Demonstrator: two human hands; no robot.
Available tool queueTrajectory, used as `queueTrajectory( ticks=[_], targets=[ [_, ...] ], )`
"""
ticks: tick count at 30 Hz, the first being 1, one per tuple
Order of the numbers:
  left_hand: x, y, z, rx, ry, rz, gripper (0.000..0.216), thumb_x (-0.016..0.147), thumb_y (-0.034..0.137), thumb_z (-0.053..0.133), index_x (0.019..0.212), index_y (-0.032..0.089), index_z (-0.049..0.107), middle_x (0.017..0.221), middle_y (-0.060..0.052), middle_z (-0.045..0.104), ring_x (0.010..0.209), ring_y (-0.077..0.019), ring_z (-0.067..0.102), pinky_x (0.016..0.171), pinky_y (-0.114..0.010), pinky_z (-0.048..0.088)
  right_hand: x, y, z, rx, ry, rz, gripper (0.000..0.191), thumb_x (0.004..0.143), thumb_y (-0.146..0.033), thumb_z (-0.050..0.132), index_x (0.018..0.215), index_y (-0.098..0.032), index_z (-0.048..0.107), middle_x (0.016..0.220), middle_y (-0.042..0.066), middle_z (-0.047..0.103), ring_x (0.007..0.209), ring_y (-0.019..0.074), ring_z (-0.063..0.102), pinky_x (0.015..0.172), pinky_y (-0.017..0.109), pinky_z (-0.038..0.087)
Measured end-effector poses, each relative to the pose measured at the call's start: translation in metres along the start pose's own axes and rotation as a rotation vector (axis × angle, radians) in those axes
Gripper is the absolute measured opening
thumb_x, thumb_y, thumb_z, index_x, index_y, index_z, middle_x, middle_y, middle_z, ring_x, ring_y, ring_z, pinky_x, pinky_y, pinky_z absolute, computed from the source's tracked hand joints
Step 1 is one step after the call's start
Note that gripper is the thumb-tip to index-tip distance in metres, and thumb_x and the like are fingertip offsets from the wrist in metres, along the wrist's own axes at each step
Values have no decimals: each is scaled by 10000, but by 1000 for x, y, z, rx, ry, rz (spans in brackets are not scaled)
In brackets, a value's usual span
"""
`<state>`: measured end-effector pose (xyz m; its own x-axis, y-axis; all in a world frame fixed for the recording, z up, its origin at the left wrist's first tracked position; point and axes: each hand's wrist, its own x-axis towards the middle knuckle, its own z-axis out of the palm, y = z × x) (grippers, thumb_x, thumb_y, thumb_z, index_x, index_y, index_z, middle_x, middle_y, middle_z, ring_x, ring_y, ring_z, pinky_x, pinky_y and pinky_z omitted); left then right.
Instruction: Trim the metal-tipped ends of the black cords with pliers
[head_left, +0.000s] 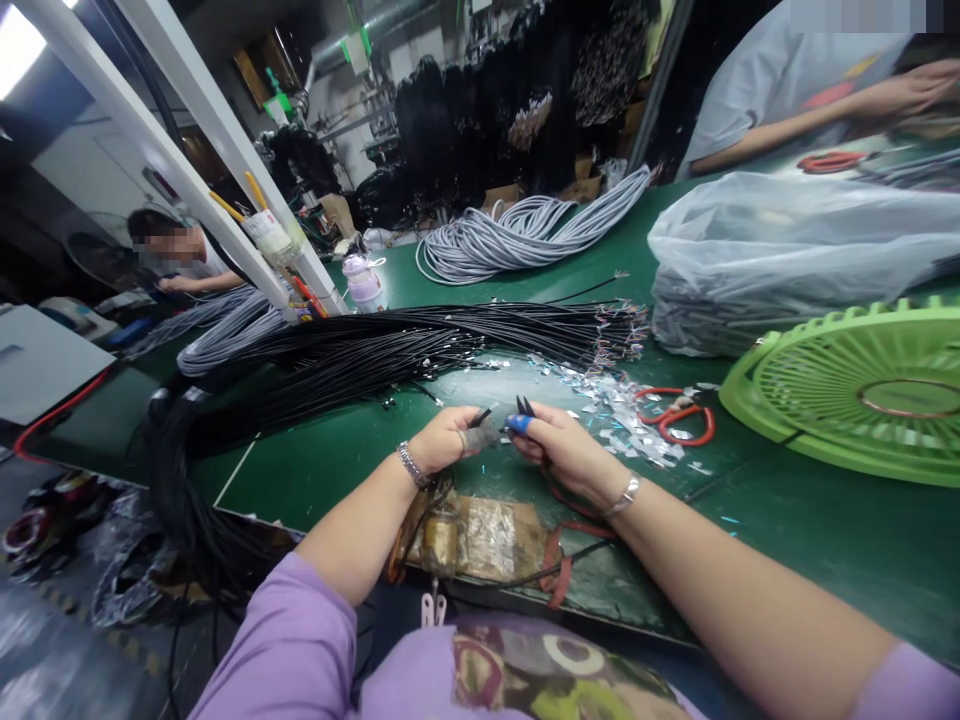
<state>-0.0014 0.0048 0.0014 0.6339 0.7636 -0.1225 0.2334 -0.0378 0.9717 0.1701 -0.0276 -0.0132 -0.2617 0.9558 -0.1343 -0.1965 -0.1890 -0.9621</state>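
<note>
My left hand (442, 442), with grey wrapping on the thumb, pinches a short black cable end (484, 416) that sticks out past the fingertips. Close to its right, my right hand (562, 448), blue tape around its thumb, is closed on a small tool with dark pointed tips (525, 406); its kind is hard to tell because the fingers cover most of it. A small gap separates the two hands. Beyond them lies a long bundle of black cables (420, 345), its stripped ends showing coloured wires at the right.
Silvery scraps (615, 410) lie beside red-handled scissors (679, 415). A green fan (847, 390) and a plastic bag (780, 260) stand right. Grey cable coils (510, 235) lie behind. A taped block (491, 540) sits at the near edge. Two other people work nearby.
</note>
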Motion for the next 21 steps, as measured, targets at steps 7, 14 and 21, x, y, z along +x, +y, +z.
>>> queueTrajectory(
  ticks=[7,14,21],
  targets=[
    [-1,3,4,-136,99,23,554,585,656,719,685,140,545,487,72,378,448,-42,274,457,-217,181,0,1,1,178,-13,-65,390,654,-532,705,718,-180,551,598,-39,535,436,45,327,397,194,225],
    [0,6,4,-109,53,96,553,618,644,707,724,111,605,528,57,415,509,-54,327,504,-221,240,2,6,1,254,-27,-60,405,601,-513,785,719,-175,596,612,-16,590,446,51,352,385,198,218],
    [0,-3,3,-132,65,79,573,617,649,707,757,101,613,516,61,395,470,-48,302,466,-220,203,2,9,2,400,-52,31,421,530,-459,853,698,-176,589,616,-29,584,448,39,365,387,178,226]
  ],
)
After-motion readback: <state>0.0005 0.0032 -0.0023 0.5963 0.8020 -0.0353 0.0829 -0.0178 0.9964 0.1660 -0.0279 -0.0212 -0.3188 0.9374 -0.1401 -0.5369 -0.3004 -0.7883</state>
